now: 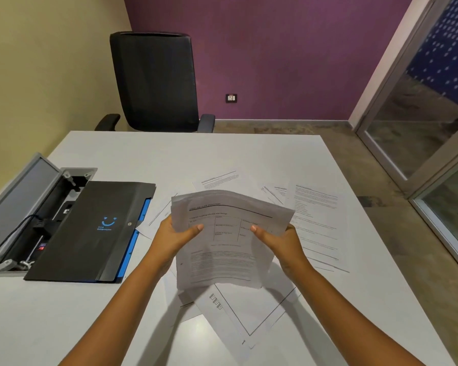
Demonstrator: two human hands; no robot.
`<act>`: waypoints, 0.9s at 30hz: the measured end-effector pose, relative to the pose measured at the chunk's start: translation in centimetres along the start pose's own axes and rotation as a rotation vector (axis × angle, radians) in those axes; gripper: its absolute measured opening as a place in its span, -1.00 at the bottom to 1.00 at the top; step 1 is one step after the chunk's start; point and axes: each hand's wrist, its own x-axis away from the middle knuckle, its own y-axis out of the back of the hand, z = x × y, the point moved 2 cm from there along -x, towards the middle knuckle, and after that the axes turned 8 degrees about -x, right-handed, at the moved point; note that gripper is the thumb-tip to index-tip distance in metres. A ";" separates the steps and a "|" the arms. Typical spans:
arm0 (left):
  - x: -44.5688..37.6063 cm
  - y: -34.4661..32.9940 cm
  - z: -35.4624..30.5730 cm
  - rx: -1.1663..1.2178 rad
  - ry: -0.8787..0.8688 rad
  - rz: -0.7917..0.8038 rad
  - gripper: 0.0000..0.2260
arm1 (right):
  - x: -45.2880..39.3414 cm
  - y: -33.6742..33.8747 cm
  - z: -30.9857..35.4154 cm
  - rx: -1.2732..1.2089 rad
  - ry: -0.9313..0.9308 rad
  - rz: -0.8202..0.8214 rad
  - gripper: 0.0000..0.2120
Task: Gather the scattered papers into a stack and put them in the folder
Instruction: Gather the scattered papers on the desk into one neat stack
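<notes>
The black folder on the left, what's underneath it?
The black folder lies closed, partly over an open cable box set into the white table; a blue edge shows along its right side. Anything inside it, or directly beneath, is covered.

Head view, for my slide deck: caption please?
Both hands hold a paper stack above scattered sheets, closed black folder alongside.

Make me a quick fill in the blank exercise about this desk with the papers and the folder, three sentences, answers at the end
1. Both hands hold a stack of papers ____ the table.
2. The black folder lies closed on the ____ side of the table.
3. Behind the table stands a black ____.

Missing words: above; left; chair
</notes>
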 end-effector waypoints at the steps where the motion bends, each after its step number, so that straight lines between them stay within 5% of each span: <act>1: 0.1 -0.2 0.6 0.007 0.014 -0.007 -0.70 | 0.1 0.0 -0.3 0.009 -0.006 0.001 -0.77; 15: 1.5 -2.7 10.2 -0.267 0.309 0.028 -0.71 | 0.8 0.9 -9.3 0.250 -0.270 -0.016 -0.65; 18: 2.0 -2.6 10.8 -0.220 0.326 -0.067 -0.72 | 1.0 0.7 -10.5 0.296 -0.283 -0.004 -0.64; 24: 2.3 -0.3 11.4 -0.167 0.309 -0.338 -0.78 | 2.4 0.4 -13.0 0.676 -0.205 0.173 -0.05; 27: 3.1 1.6 12.7 -0.176 0.342 -0.405 -0.77 | 3.4 0.5 -15.2 0.920 -0.223 0.276 0.04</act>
